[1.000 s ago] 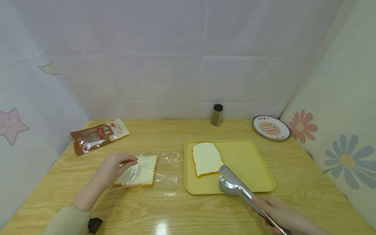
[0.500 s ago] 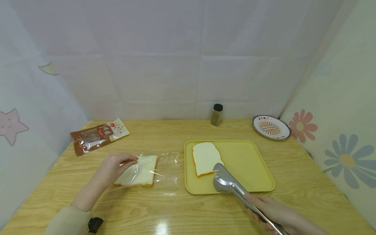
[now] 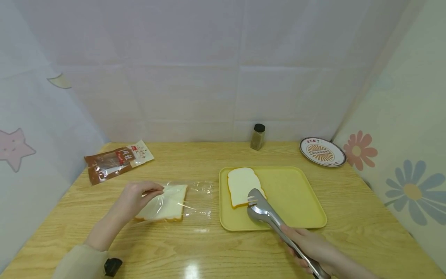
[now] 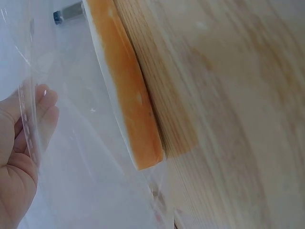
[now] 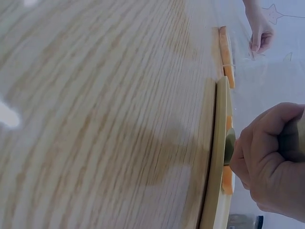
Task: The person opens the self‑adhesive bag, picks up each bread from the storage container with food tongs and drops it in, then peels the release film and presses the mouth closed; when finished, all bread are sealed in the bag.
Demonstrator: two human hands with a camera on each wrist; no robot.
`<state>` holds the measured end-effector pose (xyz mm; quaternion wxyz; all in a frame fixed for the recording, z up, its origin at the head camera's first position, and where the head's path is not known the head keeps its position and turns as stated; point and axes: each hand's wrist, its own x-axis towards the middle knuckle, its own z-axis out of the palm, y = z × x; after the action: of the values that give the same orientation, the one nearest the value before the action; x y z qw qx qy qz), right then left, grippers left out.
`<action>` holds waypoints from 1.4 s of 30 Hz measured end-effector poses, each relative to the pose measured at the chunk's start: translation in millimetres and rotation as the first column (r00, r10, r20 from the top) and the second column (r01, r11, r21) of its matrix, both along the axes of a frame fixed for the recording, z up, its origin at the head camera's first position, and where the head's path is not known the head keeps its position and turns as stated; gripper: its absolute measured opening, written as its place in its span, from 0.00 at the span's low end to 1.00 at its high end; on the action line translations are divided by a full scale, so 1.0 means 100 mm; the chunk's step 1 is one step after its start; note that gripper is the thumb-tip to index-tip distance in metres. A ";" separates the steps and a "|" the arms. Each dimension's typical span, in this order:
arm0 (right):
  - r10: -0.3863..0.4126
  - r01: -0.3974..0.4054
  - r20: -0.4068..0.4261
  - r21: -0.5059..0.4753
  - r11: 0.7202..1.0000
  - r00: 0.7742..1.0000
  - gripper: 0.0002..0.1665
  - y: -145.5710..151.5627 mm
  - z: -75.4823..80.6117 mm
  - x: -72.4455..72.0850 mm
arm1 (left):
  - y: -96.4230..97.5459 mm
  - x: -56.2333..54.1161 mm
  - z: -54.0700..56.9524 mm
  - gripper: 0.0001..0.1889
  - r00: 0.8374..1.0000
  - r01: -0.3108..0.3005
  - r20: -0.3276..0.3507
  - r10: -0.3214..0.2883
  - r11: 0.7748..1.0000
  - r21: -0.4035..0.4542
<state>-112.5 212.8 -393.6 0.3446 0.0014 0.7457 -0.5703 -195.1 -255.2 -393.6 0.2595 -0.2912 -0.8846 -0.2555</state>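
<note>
My left hand pinches the upper edge of a clear plastic bag, lifting it a little. Inside that bag lies a bread slice, its orange crust turned toward the left wrist camera. My right hand grips metal tongs by the handles. The tongs' heads reach over the near right corner of a second bread slice, which lies on the left part of a yellow tray. In the right wrist view my curled right fingers hide most of the tongs.
At the back left lies a brown food packet. A small jar with a black lid stands behind the tray, and a patterned plate sits at the back right. Cloth walls border the wooden table.
My right hand has moved left and slightly up with the tongs, whose heads now overlap the corner of the slice on the tray. The left hand keeps its pinch on the bag, unmoved.
</note>
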 end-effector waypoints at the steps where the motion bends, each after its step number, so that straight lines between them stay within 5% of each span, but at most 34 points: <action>1: 0.001 -0.001 -0.001 -0.003 1.000 1.000 0.37 -0.01 -0.01 -0.01 | 0.00 0.00 0.00 0.08 1.000 -0.001 0.001 0.001 1.000 0.000; 17: -0.002 -0.003 -0.065 -0.068 0.998 0.998 0.33 -0.24 -0.12 -0.21 | -0.01 0.00 -0.01 0.08 1.000 -0.004 0.017 0.004 1.000 -0.001; 42: -0.015 0.013 -0.105 -0.019 1.000 0.994 0.28 -0.28 -0.16 -0.41 | -0.01 -0.02 -0.02 0.08 1.000 0.003 0.030 -0.003 1.000 0.001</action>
<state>-153.1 185.0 -409.1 0.3008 -0.0268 0.7575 -0.5788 -196.8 -256.1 -395.9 0.2460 -0.2886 -0.8878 -0.2607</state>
